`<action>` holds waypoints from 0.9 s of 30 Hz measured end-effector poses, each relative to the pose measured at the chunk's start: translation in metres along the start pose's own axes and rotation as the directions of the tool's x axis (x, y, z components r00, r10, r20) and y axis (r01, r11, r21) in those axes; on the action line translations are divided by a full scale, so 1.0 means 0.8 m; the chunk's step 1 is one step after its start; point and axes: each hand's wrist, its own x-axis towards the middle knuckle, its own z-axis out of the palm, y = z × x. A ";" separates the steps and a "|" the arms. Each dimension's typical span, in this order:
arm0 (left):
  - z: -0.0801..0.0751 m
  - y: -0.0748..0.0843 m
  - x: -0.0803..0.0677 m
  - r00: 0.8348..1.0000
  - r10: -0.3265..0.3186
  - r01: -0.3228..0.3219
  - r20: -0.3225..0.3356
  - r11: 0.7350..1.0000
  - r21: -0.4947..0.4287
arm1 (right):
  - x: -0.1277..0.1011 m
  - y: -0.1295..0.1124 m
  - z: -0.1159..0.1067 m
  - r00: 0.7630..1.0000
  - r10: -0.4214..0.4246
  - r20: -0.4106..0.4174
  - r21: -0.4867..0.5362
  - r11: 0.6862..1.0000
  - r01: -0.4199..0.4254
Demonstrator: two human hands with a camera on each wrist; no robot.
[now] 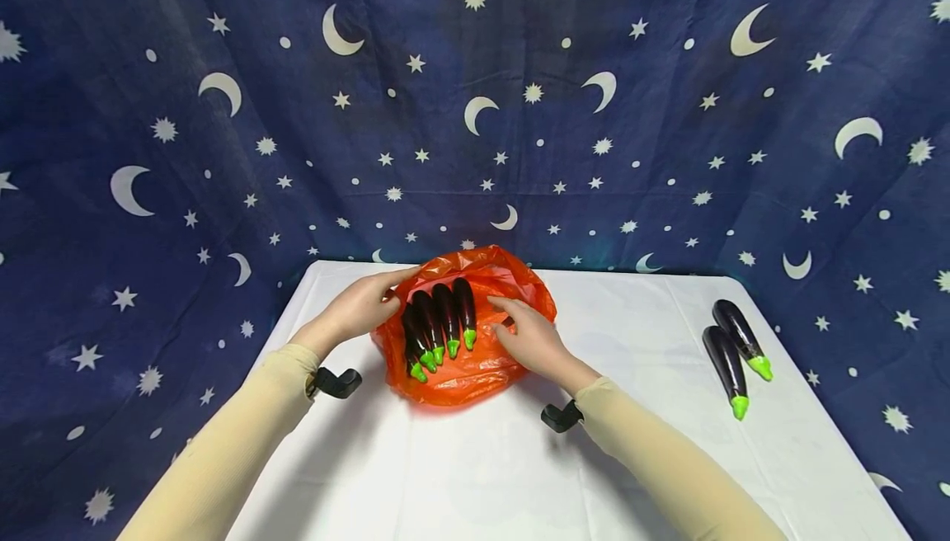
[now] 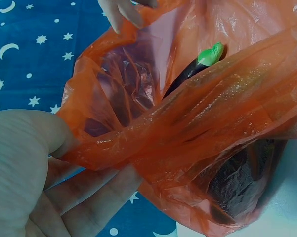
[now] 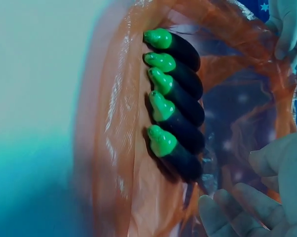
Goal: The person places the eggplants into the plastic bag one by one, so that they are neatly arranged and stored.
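An orange plastic bag (image 1: 475, 380) lies on the table with its mouth spread wide. Several dark eggplants (image 1: 445, 314) with green caps rest side by side inside it, toward its left. My left hand (image 1: 355, 308) is at the bag's left rim; in the left wrist view its thumb and fingers pinch the film (image 2: 188, 123). Over the bag's right part, my right hand (image 1: 536, 343) has loosely bent fingers and holds nothing. The right wrist view shows this hand (image 3: 281, 192) beside the row of eggplants (image 3: 185, 123).
Two more eggplants lie at the table's right side, one nearer (image 1: 726, 368) and one farther back (image 1: 742, 339), partly against each other. A white cloth covers the table (image 1: 475, 475). A blue curtain (image 1: 519, 153) with moons and stars hangs behind and at both sides.
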 end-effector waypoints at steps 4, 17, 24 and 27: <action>0.001 -0.003 0.000 1.000 0.000 0.000 -0.001 1.000 0.002 | -0.013 0.007 -0.016 1.000 0.010 -0.007 0.006 1.000 -0.010; 0.000 -0.004 -0.002 1.000 0.016 -0.016 -0.005 1.000 0.001 | -0.051 0.056 -0.066 0.994 -0.010 -0.105 0.019 1.000 0.012; -0.001 -0.008 -0.002 1.000 0.007 -0.007 -0.005 1.000 0.003 | -0.075 0.095 -0.109 0.986 0.011 -0.164 -0.050 0.999 -0.019; -0.002 -0.006 -0.003 1.000 0.008 -0.008 -0.004 1.000 0.007 | -0.090 0.116 -0.129 0.979 0.030 -0.199 -0.083 0.995 -0.048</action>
